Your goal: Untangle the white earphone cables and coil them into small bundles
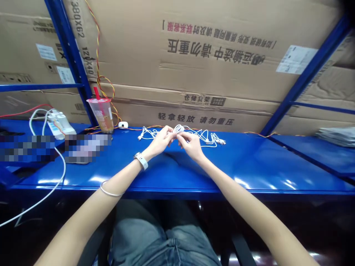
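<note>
Heads up, the thin white cable (pixel 177 129) is the thing to watch here. It sits in a loose bunch on the glossy blue steel bench (pixel 210 166), right in front of the person, and a hard tug on any one strand could pull a loop down into a tight knot. Too much bending right at the plug ends (pixel 222 142) could also strain the joints there. There's a snag risk as well: a twisted orange-and-yellow wire (pixel 97 55) comes down the cardboard carton (pixel 222 48) and runs along the back of the bench, close behind the bunch, so the two could easily catch on each other. A wild swing to the left might also clip the plastic cup (pixel 102 114) with its red straw, which stands near the back edge.

Both hands have a narrow pinch going. The left hand (pixel 161 142) and right hand (pixel 191 146) are close together, fingertips closed on a small white loop just above the bench. The cable itself looks clean, smooth and glossy, with several strands fanning out to either side and small plug ends showing at both edges of the bunch. Exactly how the strands cross under the fingers is hidden, so you can't tell how tangled that part is.
</note>
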Motion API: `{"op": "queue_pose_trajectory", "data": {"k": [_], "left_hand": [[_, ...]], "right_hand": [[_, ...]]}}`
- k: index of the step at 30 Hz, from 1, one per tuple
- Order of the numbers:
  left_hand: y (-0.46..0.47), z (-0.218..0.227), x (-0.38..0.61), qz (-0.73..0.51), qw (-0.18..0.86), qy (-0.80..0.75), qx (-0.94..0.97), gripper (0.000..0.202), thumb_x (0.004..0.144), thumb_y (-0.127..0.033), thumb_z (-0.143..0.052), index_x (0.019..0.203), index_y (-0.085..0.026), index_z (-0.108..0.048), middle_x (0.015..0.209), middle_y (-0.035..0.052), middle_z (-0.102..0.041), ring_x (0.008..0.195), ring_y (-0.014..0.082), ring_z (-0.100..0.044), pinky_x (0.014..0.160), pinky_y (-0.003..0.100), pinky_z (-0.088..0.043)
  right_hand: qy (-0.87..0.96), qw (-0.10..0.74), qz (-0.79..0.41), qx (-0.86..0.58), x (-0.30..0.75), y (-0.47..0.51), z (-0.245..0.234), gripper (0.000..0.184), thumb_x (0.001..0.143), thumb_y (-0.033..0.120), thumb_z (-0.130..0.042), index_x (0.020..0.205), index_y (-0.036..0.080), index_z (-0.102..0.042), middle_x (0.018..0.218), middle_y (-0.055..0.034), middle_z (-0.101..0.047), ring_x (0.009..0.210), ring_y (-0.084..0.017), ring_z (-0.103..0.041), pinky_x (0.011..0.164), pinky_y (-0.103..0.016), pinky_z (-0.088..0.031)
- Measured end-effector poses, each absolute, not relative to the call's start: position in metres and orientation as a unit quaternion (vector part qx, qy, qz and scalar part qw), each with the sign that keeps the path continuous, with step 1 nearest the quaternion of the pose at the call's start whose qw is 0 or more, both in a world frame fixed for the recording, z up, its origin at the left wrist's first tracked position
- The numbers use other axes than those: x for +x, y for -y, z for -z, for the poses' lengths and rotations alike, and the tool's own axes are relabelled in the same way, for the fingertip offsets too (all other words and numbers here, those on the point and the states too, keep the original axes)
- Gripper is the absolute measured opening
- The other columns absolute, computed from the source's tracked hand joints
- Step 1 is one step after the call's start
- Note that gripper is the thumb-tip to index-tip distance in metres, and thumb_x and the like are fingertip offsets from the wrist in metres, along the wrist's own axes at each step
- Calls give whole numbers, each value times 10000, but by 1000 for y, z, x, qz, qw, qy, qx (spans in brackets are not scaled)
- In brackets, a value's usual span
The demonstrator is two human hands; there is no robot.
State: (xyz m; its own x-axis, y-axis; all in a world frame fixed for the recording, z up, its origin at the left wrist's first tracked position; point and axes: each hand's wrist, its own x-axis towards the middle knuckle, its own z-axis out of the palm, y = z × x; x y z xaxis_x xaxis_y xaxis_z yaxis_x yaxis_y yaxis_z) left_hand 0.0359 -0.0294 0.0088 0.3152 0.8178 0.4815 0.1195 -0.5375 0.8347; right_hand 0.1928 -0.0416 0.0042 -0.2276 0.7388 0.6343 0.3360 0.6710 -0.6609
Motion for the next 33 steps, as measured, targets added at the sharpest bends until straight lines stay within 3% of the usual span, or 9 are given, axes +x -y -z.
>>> {"op": "queue_pose_trajectory", "data": {"k": [3, 7, 13, 21, 26, 33], "left_hand": [[30, -8, 36, -491, 476, -278, 675, 287, 861, -452, -547, 833, -177, -469, 620, -57, -435, 529, 72, -437, 516, 204, -405], [34, -11, 33, -474, 602, -211, 607, 324, 840, -453, -586, 758, -181, -430, 617, -63, -356, 523, 57, -400, 507, 190, -396], [38, -10, 35, -414, 658, -215, 591, 282, 856, -445, -559, 893, -169, -513, 612, -65, -301, 502, 55, -328, 462, 172, -340], [42, -12, 35, -385, 701, -174, 574, 327, 816, -436, -624, 970, -158, -550, 608, -65, -305, 489, 50, -308, 412, 147, -272], [44, -11, 36, -359, 719, -175, 569, 328, 799, -446, -648, 900, -166, -510, 613, -60, -328, 493, 50, -317, 411, 143, -250], [45, -6, 42, -400, 716, -158, 550, 434, 795, -408, -671, 1153, -220, -511, 642, -50, -405, 546, 63, -404, 484, 158, -309]], "right_hand": [[789, 485, -119, -358, 195, 44, -8, 269, 900, 386, -481, 783, 177, -604, 670, -20, -606, 584, -132, -514, 614, -268, -425], [772, 507, -155, -352, 204, 36, -13, 220, 856, 405, -560, 884, 187, -537, 778, -21, -604, 653, -133, -530, 633, -261, -434], [779, 476, -273, -304, 212, 28, -14, 477, 789, 415, -650, 1185, 218, -473, 1067, -57, -604, 884, -159, -582, 748, -275, -468], [790, 435, -356, -245, 216, 35, -21, 457, 802, 394, -654, 1199, 203, -534, 1156, -72, -608, 1041, -192, -567, 887, -308, -460], [780, 441, -371, -245, 217, 33, -20, 381, 776, 428, -682, 1065, 196, -593, 1008, -47, -638, 947, -186, -595, 842, -299, -477], [751, 478, -379, -254, 211, 31, -13, 348, 787, 442, -668, 1018, 187, -623, 1026, -56, -646, 987, -200, -597, 902, -329, -466]]}}
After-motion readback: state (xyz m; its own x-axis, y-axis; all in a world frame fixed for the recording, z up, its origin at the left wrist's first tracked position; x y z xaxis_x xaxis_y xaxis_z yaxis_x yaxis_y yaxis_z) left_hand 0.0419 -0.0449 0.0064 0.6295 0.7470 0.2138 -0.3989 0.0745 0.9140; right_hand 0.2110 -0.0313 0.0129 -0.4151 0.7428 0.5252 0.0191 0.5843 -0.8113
